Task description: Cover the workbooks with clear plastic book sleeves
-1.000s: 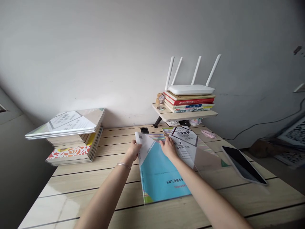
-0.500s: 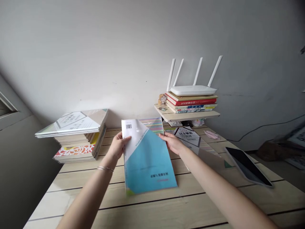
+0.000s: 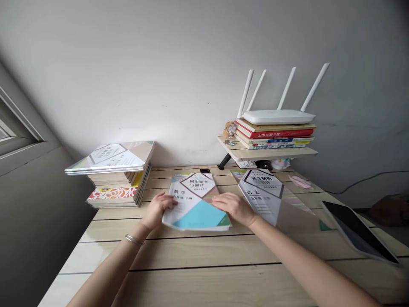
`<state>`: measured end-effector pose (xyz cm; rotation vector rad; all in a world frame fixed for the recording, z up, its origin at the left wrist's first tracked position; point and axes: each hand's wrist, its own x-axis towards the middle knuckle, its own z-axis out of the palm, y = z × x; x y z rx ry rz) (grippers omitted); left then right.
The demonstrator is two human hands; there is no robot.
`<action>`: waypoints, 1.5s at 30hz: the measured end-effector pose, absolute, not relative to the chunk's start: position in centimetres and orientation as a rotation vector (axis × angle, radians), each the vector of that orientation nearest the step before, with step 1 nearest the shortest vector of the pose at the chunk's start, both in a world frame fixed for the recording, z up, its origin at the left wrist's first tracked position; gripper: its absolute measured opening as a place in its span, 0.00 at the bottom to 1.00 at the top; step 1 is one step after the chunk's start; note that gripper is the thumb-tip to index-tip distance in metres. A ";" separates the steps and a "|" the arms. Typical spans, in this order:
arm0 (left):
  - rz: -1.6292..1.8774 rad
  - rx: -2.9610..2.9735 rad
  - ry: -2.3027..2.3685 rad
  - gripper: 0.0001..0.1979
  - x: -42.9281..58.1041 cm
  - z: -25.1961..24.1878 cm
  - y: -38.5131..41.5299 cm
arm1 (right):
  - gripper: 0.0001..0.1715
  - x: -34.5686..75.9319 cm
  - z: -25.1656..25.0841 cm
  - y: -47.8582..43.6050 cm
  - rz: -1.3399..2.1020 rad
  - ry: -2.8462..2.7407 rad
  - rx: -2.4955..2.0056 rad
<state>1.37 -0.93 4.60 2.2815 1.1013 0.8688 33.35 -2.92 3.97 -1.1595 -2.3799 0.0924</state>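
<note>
A workbook (image 3: 194, 214) with a white and blue cover lies flat at or just over the middle of the table, its front side up. My left hand (image 3: 158, 209) is closed on its left edge, with a bracelet round the wrist. On the right edge my right hand (image 3: 235, 207) grips it, fingers over the cover and thumb hidden. To the right, beside my right forearm, lies another workbook (image 3: 260, 192) with a grey-white cover, partly covered by the arm.
A pile of books (image 3: 115, 194) stands at the back left, its top workbooks (image 3: 111, 157) jutting out leftward. At the back right a raised shelf (image 3: 275, 153) carries books (image 3: 277, 133) and a white router (image 3: 277, 116). A tablet (image 3: 358, 230) lies near the table's right edge.
The workbook has been turned from its blue back cover to its front cover and lowered toward the table. My view has shifted left.
</note>
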 end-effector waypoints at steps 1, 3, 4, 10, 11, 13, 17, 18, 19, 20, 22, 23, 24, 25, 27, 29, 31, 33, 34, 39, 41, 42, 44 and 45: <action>0.755 2.343 1.102 0.10 1.1 3.5 -1.1 | 0.18 33.3 2.7 -3.1 0.080 -2.438 -1.156; 0.579 2.452 1.083 0.12 0.6 2.3 -1.6 | 0.19 33.5 1.2 -3.4 0.085 -2.498 -1.131; 0.513 2.497 1.075 0.13 0.4 2.3 -1.9 | 0.19 33.8 0.9 -3.7 0.104 -2.507 -1.116; 0.405 2.607 1.204 0.18 2.7 4.3 -3.6 | 0.21 34.1 2.0 -4.9 0.341 -2.184 -1.242; 0.417 2.626 1.179 0.17 3.6 4.4 -3.8 | 0.20 33.7 2.0 -5.2 0.372 -2.120 -1.282; 0.398 2.655 1.086 0.18 5.3 4.1 -4.3 | 0.22 32.8 1.7 -6.0 0.416 -2.129 -1.351; 0.337 2.701 1.021 0.26 6.6 2.3 -4.9 | 0.28 31.5 0.4 -7.9 0.363 -2.398 -1.525; 0.329 2.725 1.032 0.27 6.4 1.8 -4.9 | 0.29 31.5 0.1 -8.3 0.329 -2.436 -1.556; 0.318 2.749 1.046 0.28 6.2 1.5 -4.9 | 0.29 31.6 -0.1 -8.7 0.300 -2.458 -1.572; 0.308 2.771 1.062 0.28 5.9 1.2 -4.9 | 0.29 31.8 -0.3 -8.9 0.281 -2.471 -1.577; 0.312 2.797 1.094 0.29 5.4 1.0 -4.8 | 0.29 32.3 -0.5 -9.2 0.269 -2.478 -1.578; 0.323 2.809 1.101 0.29 5.3 0.9 -4.8 | 0.29 32.6 -0.5 -9.2 0.267 -2.475 -1.578; 0.337 2.820 1.104 0.29 5.1 0.8 -4.8 | 0.29 32.8 -0.5 -9.2 0.263 -2.472 -1.577; 0.349 2.833 1.108 0.29 5.0 0.7 -4.7 | 0.29 33.0 -0.5 -9.2 0.258 -2.470 -1.574; 0.357 2.857 1.128 0.29 4.8 0.4 -4.7 | 0.28 33.1 -0.4 -9.2 0.251 -2.472 -1.569; 0.355 2.873 1.169 0.29 4.6 0.1 -4.6 | 0.28 33.2 -0.4 -9.3 0.251 -2.477 -1.577; 0.341 2.881 1.205 0.30 4.3 -0.2 -4.6 | 0.28 33.3 -0.4 -9.4 0.265 -2.477 -1.583; 0.318 2.883 1.220 0.30 4.1 -0.4 -4.7 | 0.28 33.7 -0.4 -9.4 0.295 -2.468 -1.584; 0.311 2.881 1.223 0.30 4.0 -0.3 -4.7 | 0.28 33.9 -0.4 -9.3 0.322 -2.462 -1.584; 0.290 2.778 1.270 0.28 5.0 0.8 -5.0 | 0.28 33.7 0.2 -8.0 0.500 -2.316 -1.672; 0.290 2.707 1.304 0.26 6.4 1.6 -5.0 | 0.29 32.1 0.8 -7.2 0.470 -2.245 -1.666; 0.308 2.678 1.315 0.25 7.3 1.9 -4.9 | 0.29 30.9 1.2 -6.8 0.440 -2.242 -1.631; 0.366 2.643 1.338 0.25 8.7 2.2 -4.6 | 0.30 28.3 1.7 -6.0 0.396 -2.301 -1.535; 0.388 2.632 1.368 0.26 9.2 2.2 -4.4 | 0.32 27.1 1.8 -5.6 0.390 -2.353 -1.500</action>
